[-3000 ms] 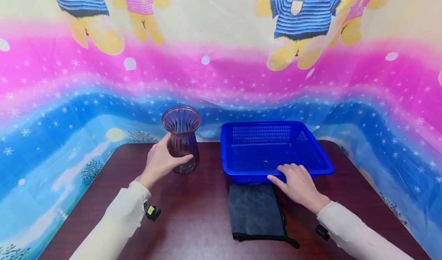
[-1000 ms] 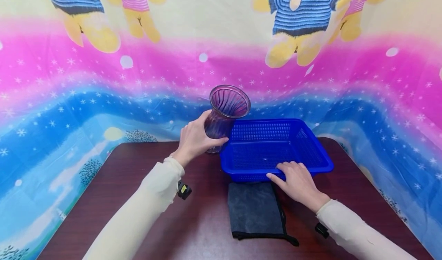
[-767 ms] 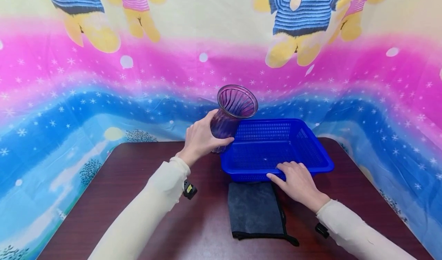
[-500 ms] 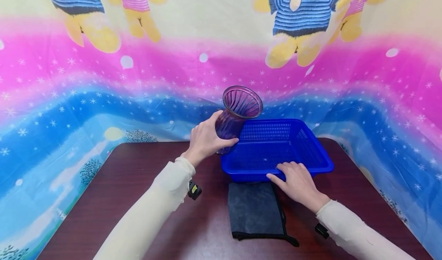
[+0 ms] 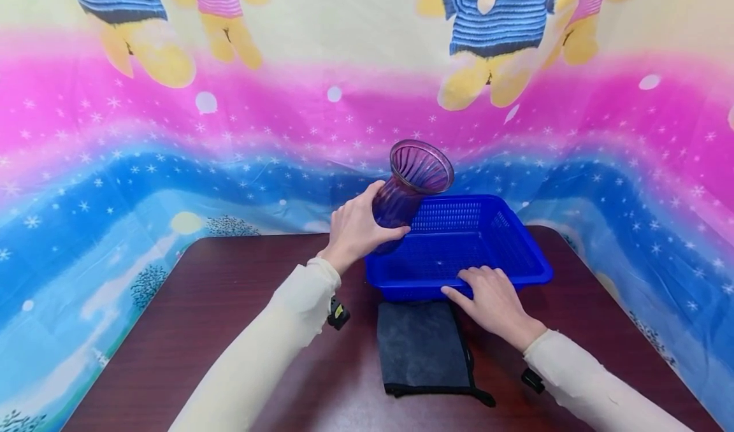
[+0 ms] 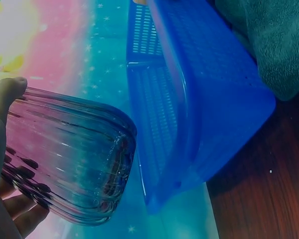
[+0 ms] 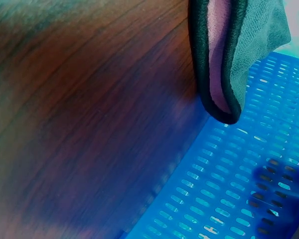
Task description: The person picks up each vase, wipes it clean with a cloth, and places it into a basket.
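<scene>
My left hand [image 5: 357, 228] grips a purple ribbed glass vase [image 5: 395, 204] round its body, thumb on the near side. The vase tilts with its flared mouth up and to the right, over the left end of a blue plastic basket [image 5: 459, 290]. In the left wrist view, the vase's thick base [image 6: 114, 169] hangs beside the basket rim [image 6: 182, 99], apart from the table. At the basket's front rim my right hand [image 5: 496, 301] holds on, fingers hooked over the edge. The right wrist view shows dark finger shapes through the slotted wall [image 7: 204, 174].
A folded dark grey cloth [image 5: 424, 349] with black edging lies in front of the basket, partly against or under its front side. The brown table [image 5: 241, 304] ends at a patterned fabric backdrop [image 5: 287, 100]. Each wrist carries a small black camera [image 5: 338, 314].
My left hand has lifted the vase off the table and carried it right to the basket's left end, tilting it more. My right hand, the basket and the cloth have stayed in place.
</scene>
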The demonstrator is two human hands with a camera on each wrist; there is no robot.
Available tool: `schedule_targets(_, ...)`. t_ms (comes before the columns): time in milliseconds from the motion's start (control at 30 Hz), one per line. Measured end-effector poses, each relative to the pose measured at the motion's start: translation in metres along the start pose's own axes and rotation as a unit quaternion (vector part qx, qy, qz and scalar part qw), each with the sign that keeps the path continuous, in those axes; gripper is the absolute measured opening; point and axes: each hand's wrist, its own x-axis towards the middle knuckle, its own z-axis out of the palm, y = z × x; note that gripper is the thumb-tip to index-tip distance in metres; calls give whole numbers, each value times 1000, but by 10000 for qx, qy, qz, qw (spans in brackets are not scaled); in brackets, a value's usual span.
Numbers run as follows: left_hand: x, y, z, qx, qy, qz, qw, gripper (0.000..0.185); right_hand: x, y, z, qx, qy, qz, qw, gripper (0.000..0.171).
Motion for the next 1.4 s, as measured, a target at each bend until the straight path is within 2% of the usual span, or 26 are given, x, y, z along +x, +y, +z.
schedule_targets(633,4,21,30,91,-334,117,9993,91,1,-1,-1,-27,-33,16,10000,56)
schedule_targets(1000,-1,25,49,223,-554,193,9980,92,1,-1,0,-38,31,-33,10000,54)
schedule_targets(1400,-4,30,67,510,-883,119,9947,93,1,1,0,-41,18,-54,10000,53)
